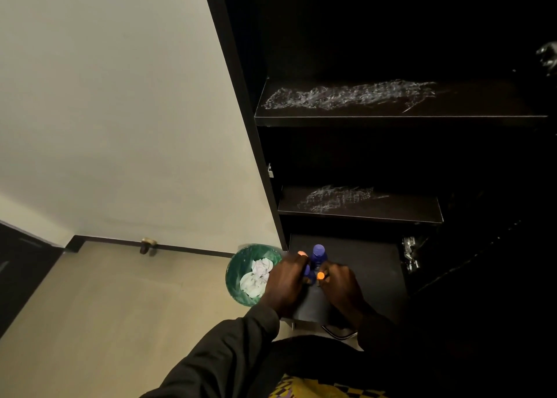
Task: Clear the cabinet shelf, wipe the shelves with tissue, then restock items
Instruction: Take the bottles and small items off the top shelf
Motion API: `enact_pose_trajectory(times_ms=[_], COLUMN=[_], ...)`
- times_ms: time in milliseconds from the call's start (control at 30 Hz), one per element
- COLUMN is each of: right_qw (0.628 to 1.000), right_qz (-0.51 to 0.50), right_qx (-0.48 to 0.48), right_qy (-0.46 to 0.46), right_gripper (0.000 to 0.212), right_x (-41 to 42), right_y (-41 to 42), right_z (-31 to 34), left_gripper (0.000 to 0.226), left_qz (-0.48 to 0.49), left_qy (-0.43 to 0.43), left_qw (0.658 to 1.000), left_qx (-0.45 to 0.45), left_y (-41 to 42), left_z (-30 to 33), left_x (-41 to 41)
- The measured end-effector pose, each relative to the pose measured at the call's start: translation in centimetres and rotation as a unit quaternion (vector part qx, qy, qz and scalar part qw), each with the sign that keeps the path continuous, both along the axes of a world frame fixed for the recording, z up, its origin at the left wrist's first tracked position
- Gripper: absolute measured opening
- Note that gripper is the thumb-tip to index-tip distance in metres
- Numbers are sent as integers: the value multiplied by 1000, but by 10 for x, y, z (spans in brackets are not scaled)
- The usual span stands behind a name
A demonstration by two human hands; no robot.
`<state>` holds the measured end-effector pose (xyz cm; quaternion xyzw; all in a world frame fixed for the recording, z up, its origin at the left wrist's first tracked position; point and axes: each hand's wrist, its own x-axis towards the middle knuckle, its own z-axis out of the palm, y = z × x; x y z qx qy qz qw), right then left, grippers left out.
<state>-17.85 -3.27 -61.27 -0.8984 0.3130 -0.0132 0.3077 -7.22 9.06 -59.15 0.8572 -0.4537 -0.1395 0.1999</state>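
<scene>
We see a blue bottle standing on the bottom shelf, between both hands. The left hand curls around a blue item beside it; the right hand pinches something orange-capped, just touching.

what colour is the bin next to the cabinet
Green, with white crumpled tissue inside; the bin shows in the head view, on the floor left of the cabinet.
</scene>
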Motion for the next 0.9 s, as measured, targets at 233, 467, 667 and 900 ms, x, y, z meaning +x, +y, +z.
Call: enact_pose_trajectory(times_ms=[233,467,667,900], right_qw=[1000,1000,1000,999], right_qz=[7,6,-8,-19], right_qx=[4,10,9,38], right_qy=[4,5,22,9], right_gripper=[13,16,18,19], right_x=[3,2,7,3], right_y=[-2,-3,-2,-3], right_z=[-3,-7,-3,-5], left_gripper=[20,18,25,28], left_qz=[7,-5,2,-16], left_qy=[14,-13,-19,-25], left_qw=[1000,1000,1000,999], left_qx=[1,-3,-8,31], left_y=[-3,-1,-1,-4], left_z=[6,13,20,12], left_x=[0,0,0,-1])
